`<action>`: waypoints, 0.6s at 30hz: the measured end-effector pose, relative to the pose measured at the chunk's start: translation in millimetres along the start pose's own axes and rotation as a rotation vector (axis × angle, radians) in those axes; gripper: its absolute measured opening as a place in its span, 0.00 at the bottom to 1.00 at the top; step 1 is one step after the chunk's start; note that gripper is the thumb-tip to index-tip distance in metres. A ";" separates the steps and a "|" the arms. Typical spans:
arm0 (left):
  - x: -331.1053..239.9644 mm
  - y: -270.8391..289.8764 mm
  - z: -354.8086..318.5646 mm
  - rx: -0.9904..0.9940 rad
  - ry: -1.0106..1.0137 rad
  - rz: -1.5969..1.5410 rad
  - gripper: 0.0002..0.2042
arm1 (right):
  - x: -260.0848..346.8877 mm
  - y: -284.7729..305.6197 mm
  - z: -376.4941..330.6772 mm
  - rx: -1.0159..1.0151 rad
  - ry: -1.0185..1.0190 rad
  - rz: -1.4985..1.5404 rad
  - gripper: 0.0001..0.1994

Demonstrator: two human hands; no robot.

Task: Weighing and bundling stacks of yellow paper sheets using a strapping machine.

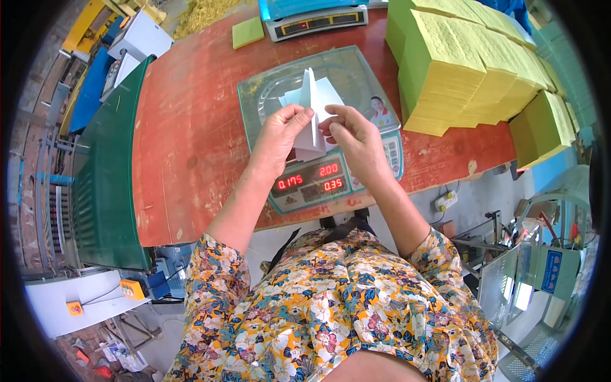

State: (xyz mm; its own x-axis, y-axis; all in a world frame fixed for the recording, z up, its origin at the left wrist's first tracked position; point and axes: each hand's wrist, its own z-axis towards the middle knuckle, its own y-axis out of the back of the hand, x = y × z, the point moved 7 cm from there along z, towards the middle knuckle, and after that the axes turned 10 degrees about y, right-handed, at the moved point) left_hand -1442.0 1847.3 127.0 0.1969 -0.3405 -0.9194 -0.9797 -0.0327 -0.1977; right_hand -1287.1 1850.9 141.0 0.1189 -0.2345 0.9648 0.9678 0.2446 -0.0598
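Over the electronic scale I hold a thin bundle of white paper sheets on edge, its leaves partly fanned. My left hand pinches the bundle's left side between thumb and fingers. At its right side, the curled fingers and thumb of my right hand close on the sheets. Behind and below the bundle, pale bluish-white paper lies on the scale's clear pan. Red digits glow on the scale's display, and my hands hide part of the pan.
Tall stacks of yellow paper stand at the right of the red table. A second scale and a small yellow pad are at the back. A green panel borders the left side; a power strip hangs below the front edge.
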 end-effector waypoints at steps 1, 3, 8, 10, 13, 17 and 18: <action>-0.2 0.1 -0.1 -0.003 0.006 0.005 0.12 | 0.0 -0.1 0.0 0.005 -0.009 0.002 0.17; -0.4 -0.2 -0.8 -0.007 0.014 -0.001 0.11 | -1.8 0.5 -0.1 0.006 -0.003 0.010 0.17; -0.8 -2.0 -0.6 0.007 0.009 0.002 0.11 | -0.2 1.9 -1.5 -0.002 -0.010 0.029 0.16; 0.6 -1.4 -1.7 -0.007 0.027 0.002 0.11 | -0.4 1.9 -2.8 0.010 0.000 0.028 0.16; 0.4 -2.4 -1.4 -0.007 -0.002 0.053 0.11 | -0.2 3.5 -3.7 0.000 -0.010 0.059 0.16; -1.9 -5.8 -2.9 -0.033 0.019 0.018 0.12 | -1.7 4.0 -3.4 0.014 -0.011 0.051 0.16; -1.6 -5.2 -1.3 -0.035 0.015 0.032 0.12 | -2.8 3.6 -3.1 0.017 -0.006 0.052 0.16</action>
State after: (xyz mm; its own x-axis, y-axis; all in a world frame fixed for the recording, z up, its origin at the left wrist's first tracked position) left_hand -1437.3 1846.8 129.9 0.1647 -0.3558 -0.9199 -0.9863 -0.0539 -0.1557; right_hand -1283.2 1849.5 137.3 0.1675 -0.2159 0.9619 0.9565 0.2722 -0.1055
